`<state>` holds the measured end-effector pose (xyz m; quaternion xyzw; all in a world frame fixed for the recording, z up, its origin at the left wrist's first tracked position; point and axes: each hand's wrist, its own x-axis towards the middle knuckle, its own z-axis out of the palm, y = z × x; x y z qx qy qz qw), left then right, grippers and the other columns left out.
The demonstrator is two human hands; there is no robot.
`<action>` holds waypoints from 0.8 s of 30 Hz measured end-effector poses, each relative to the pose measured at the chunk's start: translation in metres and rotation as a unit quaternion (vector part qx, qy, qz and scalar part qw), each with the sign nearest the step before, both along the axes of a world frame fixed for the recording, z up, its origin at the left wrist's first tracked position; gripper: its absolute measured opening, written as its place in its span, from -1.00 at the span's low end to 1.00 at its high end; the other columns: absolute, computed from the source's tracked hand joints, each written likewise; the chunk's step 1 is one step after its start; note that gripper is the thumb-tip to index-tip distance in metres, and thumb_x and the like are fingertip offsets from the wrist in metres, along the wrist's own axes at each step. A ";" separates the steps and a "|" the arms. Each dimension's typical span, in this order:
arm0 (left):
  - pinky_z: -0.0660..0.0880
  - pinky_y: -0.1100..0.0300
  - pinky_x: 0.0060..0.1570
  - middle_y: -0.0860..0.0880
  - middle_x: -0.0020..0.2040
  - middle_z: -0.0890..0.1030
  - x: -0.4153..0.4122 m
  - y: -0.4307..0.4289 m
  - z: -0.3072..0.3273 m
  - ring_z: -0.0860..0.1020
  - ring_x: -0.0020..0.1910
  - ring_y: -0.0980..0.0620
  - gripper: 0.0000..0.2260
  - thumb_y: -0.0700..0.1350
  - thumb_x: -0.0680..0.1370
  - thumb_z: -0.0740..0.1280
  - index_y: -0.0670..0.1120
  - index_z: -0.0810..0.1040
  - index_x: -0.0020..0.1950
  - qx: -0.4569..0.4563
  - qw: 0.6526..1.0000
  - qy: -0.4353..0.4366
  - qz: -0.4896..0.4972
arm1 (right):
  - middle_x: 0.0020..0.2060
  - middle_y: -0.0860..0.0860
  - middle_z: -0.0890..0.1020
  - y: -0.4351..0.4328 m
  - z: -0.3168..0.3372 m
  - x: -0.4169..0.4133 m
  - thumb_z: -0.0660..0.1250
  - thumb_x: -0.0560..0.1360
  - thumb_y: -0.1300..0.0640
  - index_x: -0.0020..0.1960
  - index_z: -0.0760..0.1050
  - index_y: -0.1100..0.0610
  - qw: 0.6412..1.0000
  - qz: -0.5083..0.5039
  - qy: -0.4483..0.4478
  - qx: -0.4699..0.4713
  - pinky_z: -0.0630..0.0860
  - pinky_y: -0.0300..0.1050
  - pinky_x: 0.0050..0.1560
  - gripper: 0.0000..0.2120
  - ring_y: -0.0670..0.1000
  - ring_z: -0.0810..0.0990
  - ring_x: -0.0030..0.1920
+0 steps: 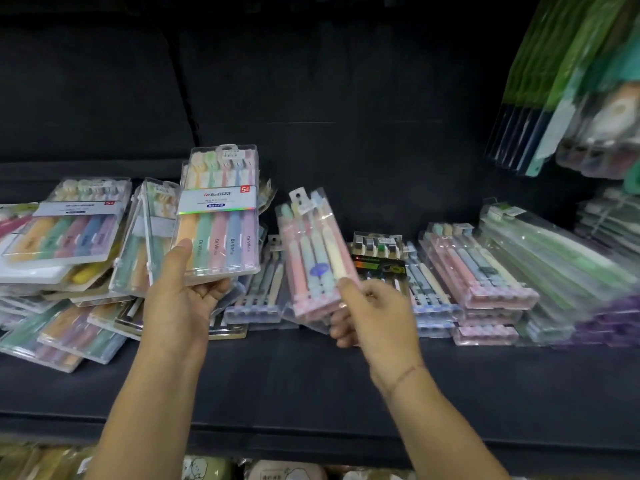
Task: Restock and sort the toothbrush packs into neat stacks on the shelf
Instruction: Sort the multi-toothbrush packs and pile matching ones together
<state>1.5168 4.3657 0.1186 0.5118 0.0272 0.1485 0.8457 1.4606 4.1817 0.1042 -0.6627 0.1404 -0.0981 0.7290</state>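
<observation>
Holding one pack each: left hand [180, 299] fingers pinching the five-pack [218, 216], right hand [374, 313] pinching the pink pack [311, 258], probably sorting by type.

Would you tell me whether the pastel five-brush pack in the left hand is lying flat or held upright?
Upright: the clear pastel five-brush pack stands raised off the piles, bristle ends up, its bottom edge in the left hand.

Loose packs [65, 237] left on shelf [311, 382], stacked packs [481, 271] right, hanging packs [571, 98] above

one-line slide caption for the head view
Each hand holds up a toothbrush pack: left hand a five-pack, right hand a slimmer pack.
</observation>
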 end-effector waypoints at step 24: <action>0.59 0.21 -0.20 0.04 -0.04 0.67 0.004 -0.008 -0.012 0.63 -0.11 0.07 -0.75 -0.01 0.62 0.26 -0.01 0.50 0.27 -0.020 1.000 0.006 -0.006 | -0.18 0.20 0.68 -0.031 -0.008 -0.050 0.32 0.54 0.15 0.05 0.52 0.31 0.944 -0.026 0.069 0.323 0.66 -0.12 -0.25 -0.78 0.09 0.68 -0.17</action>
